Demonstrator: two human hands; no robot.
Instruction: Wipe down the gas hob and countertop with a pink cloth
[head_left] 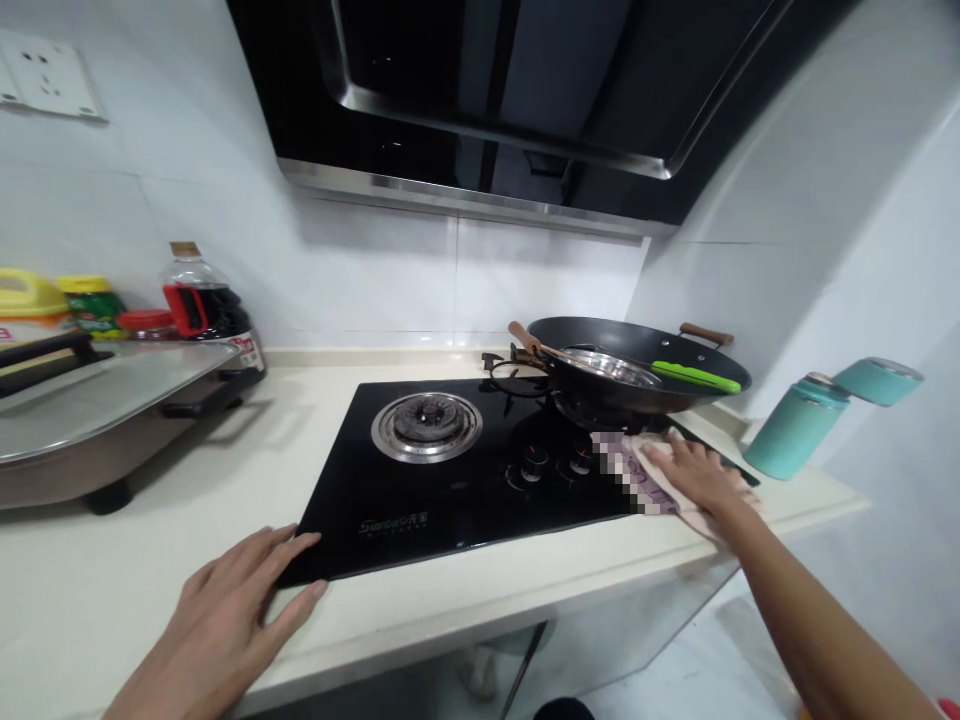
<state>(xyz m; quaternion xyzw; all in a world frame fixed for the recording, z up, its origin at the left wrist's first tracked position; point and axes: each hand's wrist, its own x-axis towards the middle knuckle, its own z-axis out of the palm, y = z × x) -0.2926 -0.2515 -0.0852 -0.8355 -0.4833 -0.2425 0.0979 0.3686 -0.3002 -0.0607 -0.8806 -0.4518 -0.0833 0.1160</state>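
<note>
My left hand (232, 610) rests with spread fingers at the front left corner of the black glass gas stove (442, 510), the fingertips touching its edge. My right hand (697, 475) presses down on a pinkish cleaning cloth (652, 480) at the stove's front right, its fingers bunched over the fabric. Part of the cloth is purple and pixelated. Just behind it, a large black wok (637, 385) sits on the right burner. In the wok are a metal bowl (611, 367) and a bright green-handled utensil (694, 377). The left burner (427, 425) is bare, with its ring exposed.
A pan stand (517, 375) lies behind the stove's middle. Two control knobs (534, 460) face forward. At right stands a teal container (795, 430) with its lid tilted open. An electric pan (112, 400) and a sauce bottle (214, 305) stand left. A range hood (480, 120) hangs above.
</note>
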